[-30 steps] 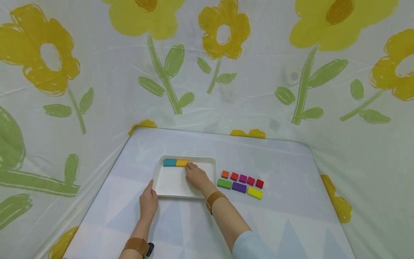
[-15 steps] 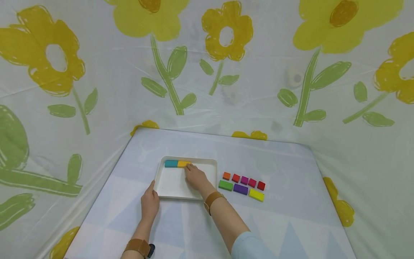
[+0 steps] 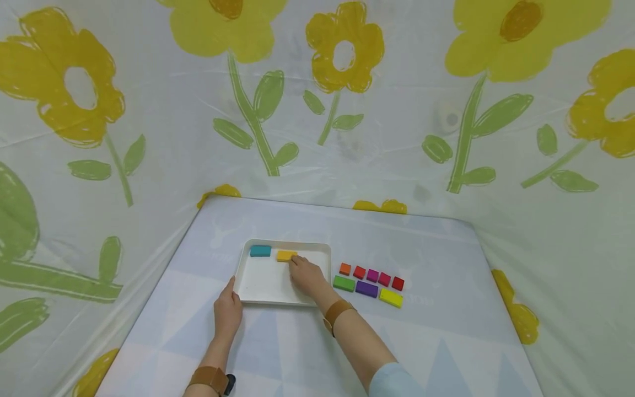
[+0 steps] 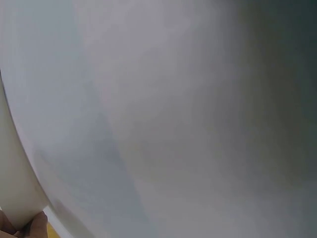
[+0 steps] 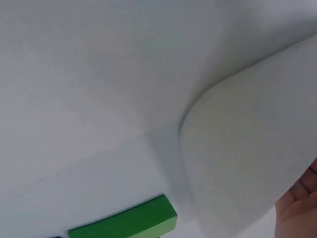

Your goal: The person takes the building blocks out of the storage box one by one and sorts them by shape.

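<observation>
In the head view, a shallow white tray (image 3: 283,302) lies on the table, its near left corner gripped by my left hand (image 3: 228,311). The left wrist view catches only the fingertips (image 4: 38,225) at the tray's wall. Inside the tray, my right hand (image 3: 308,275) pinches the right end of an orange-yellow block (image 3: 285,256). A gap separates this block from a teal block (image 3: 260,251) near the tray's far left corner. Part of the right hand (image 5: 299,213) shows past the tray's wall in the right wrist view.
Right of the tray lie loose blocks in two rows. Small orange (image 3: 345,268), red, purple and pink ones form the far row. Longer green (image 3: 344,283), violet (image 3: 366,289) and bright yellow (image 3: 391,298) blocks form the near row. A flower-printed curtain (image 3: 387,149) hangs around the table.
The orange-yellow block, first beside the teal block, has moved right and slightly nearer with my right hand, leaving a gap. My left hand stays on the tray.
</observation>
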`<action>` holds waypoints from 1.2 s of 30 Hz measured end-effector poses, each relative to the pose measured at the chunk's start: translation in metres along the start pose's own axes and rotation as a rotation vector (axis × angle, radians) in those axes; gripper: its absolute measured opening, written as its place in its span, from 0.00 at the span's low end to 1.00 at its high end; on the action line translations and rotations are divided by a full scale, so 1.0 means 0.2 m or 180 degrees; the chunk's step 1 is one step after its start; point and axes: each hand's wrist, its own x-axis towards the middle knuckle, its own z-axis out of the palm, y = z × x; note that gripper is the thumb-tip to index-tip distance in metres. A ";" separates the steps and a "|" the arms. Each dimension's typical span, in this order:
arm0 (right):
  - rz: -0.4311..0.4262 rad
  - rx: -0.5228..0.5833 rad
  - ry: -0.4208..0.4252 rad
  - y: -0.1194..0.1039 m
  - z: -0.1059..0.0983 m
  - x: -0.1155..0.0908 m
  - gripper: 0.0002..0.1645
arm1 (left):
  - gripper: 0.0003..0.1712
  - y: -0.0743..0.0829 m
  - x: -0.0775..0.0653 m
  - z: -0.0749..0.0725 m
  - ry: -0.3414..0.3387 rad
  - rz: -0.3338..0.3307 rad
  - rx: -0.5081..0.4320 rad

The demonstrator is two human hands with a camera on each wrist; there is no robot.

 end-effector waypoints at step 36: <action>0.0061 0.0132 0.0417 0.06 0.08 -0.08 0.26 | 0.26 0.00 -0.01 0.00 0.0028 0.0049 0.0071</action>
